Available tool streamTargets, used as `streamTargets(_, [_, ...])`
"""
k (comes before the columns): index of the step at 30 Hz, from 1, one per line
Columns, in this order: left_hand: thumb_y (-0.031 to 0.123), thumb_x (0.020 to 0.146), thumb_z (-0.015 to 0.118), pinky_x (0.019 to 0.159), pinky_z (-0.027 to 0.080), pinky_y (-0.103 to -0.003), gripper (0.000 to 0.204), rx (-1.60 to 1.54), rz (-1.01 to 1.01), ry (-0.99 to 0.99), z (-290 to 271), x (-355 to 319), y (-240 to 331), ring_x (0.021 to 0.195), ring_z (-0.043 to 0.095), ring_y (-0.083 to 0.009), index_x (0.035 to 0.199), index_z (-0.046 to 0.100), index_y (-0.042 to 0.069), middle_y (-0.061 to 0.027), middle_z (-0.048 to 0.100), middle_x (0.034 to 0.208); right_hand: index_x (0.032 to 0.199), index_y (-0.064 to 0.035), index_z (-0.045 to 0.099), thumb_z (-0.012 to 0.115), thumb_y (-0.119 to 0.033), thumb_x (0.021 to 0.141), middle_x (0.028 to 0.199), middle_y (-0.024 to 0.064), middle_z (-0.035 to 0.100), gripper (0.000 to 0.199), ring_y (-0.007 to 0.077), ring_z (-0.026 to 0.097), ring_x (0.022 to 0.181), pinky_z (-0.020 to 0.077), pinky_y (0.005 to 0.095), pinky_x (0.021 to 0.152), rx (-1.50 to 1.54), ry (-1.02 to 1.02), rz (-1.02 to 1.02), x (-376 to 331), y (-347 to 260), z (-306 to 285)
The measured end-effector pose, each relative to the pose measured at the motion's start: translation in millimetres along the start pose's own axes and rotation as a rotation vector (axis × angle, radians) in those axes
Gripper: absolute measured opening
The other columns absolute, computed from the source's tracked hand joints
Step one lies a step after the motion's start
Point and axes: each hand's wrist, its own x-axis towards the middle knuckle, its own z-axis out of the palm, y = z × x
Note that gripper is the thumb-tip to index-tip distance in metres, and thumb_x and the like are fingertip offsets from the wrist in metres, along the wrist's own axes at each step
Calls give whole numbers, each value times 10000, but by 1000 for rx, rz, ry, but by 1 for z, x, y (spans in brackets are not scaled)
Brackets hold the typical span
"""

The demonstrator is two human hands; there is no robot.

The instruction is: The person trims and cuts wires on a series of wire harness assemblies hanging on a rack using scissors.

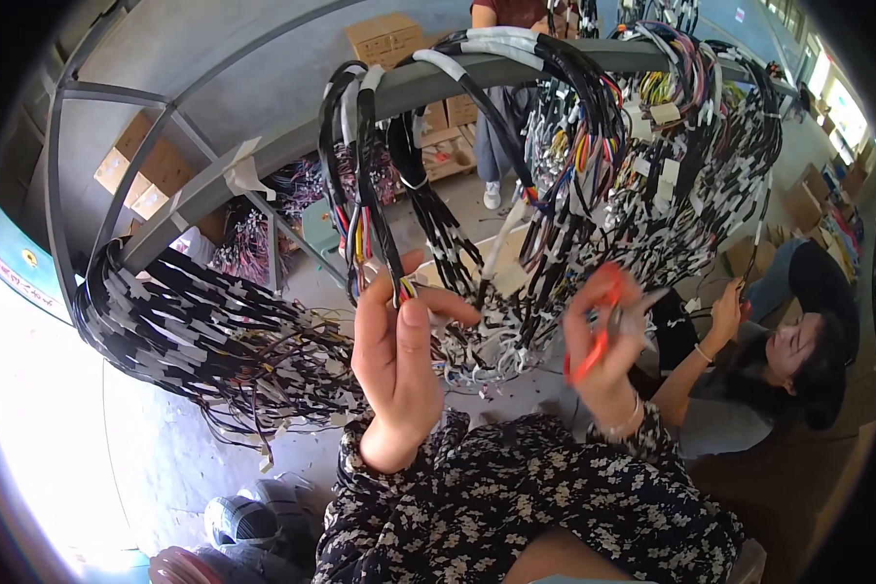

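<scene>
In front of me, my left hand (395, 365) is raised with its thumb and fingers pinched on the lower end of a wire harness (368, 185). This harness is wrapped in black and pale tape, with yellow, red and white wires showing near my fingers. It hangs over a grey metal rail (297, 144). To the right and apart from the harness, my right hand (605, 365) is closed around red-handled scissors (588, 362). Their blades point to the right and look slightly blurred.
More cable bundles (180, 331) hang at the left, and a dense row of harnesses (696, 195) at the right. A co-worker (725, 423) sits close on my right, one hand raised at a cable. Another person (501, 127) stands beyond the rail. Cardboard boxes (148, 167) stand behind.
</scene>
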Motion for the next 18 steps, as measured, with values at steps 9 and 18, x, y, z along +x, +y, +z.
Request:
streamTargets(9, [112,1093,371,1036,480,-434,439,-362,-175,-153,19,9,6,1172,635,-388,1458,343,-130,-318,583,1316,909,-9,569,824,-393,842,710,71,511,466,162,508,634,410,326,579,312,-808,447,22,-79,1])
streamTargets(18, [101,1082,398,1102,429,-454,453,-410,-118,-227,16,11,-4,1260,579,-403,1475,342,-118,-306,571,1352,873,0,571,768,-412,900,689,55,523,458,124,483,603,406,300,549,323,-808,572,32,-78,9])
